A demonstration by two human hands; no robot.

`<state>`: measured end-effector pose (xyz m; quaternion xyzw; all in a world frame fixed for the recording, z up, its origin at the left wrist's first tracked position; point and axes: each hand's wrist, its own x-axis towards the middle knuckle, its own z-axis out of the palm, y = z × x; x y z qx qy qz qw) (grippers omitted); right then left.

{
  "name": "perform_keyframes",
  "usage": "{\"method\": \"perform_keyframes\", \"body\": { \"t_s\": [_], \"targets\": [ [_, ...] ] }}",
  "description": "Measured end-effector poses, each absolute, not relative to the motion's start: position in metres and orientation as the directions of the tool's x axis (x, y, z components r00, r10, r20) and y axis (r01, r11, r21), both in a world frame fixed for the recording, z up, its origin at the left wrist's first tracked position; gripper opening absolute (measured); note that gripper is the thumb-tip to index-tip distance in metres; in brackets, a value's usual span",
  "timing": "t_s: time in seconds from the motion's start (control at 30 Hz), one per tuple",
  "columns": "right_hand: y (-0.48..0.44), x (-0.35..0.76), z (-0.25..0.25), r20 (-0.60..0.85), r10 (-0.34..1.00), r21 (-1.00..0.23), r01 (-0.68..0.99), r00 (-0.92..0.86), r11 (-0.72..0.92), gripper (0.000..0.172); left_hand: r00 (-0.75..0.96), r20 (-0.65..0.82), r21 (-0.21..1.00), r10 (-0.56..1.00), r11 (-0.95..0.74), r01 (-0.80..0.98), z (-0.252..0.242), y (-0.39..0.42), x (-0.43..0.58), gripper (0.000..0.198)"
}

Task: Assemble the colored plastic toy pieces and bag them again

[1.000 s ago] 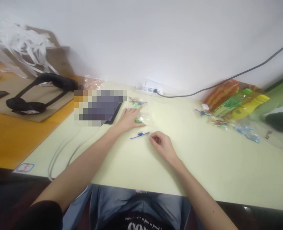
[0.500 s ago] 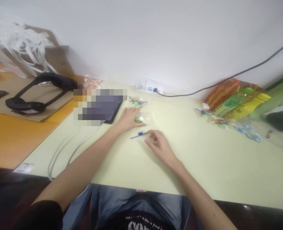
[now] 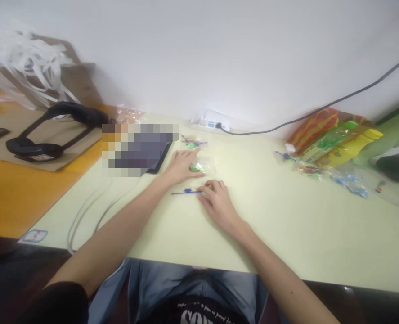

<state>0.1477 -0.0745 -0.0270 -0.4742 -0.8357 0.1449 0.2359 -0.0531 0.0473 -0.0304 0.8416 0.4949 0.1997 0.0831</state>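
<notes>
My left hand (image 3: pixel 181 166) lies flat on the pale yellow table (image 3: pixel 287 225), fingers stretched out, its fingertips touching a small green piece (image 3: pixel 195 168) inside a clear plastic bag (image 3: pixel 208 164). My right hand (image 3: pixel 216 200) rests just in front of it, fingers curled down over the right end of a thin blue stick toy (image 3: pixel 186 191) that lies on the table. Whether those fingers pinch the stick or only press on it is hidden. Another small green and purple toy (image 3: pixel 193 143) lies farther back.
A dark tablet (image 3: pixel 152 155) lies left of my left hand. Black headphones (image 3: pixel 51 130) sit on cardboard at the left. A power strip (image 3: pixel 211 123) with a black cable is at the wall. Colourful packets (image 3: pixel 334 139) and small toys lie at the right. Grey cables (image 3: pixel 84 220) run along the front left.
My right hand has moved left and forward onto the blue stick, which has shifted left and turned flatter. My left hand has stayed in place.
</notes>
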Motion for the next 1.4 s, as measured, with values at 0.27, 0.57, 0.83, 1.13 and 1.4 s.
{"method": "perform_keyframes", "body": {
  "t_s": [0.27, 0.57, 0.83, 1.13, 1.4],
  "targets": [
    [-0.069, 0.148, -0.03, 0.29, 0.871, -0.539, 0.684, -0.396, 0.491, 0.015, 0.428, 0.254, 0.343, 0.867, -0.495, 0.799, -0.031, 0.047, -0.053, 0.095],
    [-0.066, 0.168, -0.016, 0.377, 0.901, -0.64, 0.643, -0.213, 0.42, 0.013, 0.407, 0.236, 0.36, 0.882, -0.469, 0.807, -0.027, 0.048, -0.052, 0.1],
    [-0.042, 0.231, -0.01, 0.454, 0.887, -0.489, 0.808, -0.086, 0.329, 0.012, 0.418, 0.256, 0.389, 0.872, -0.488, 0.781, -0.027, 0.046, -0.054, 0.098],
    [-0.016, 0.249, -0.026, 0.418, 0.883, -0.373, 0.847, -0.212, 0.38, 0.016, 0.435, 0.248, 0.402, 0.866, -0.5, 0.767, -0.024, 0.045, -0.054, 0.098],
    [-0.008, 0.24, -0.028, 0.431, 0.86, -0.322, 0.843, -0.274, 0.43, 0.019, 0.442, 0.248, 0.406, 0.862, -0.507, 0.76, -0.022, 0.044, -0.054, 0.103]
  ]
}}
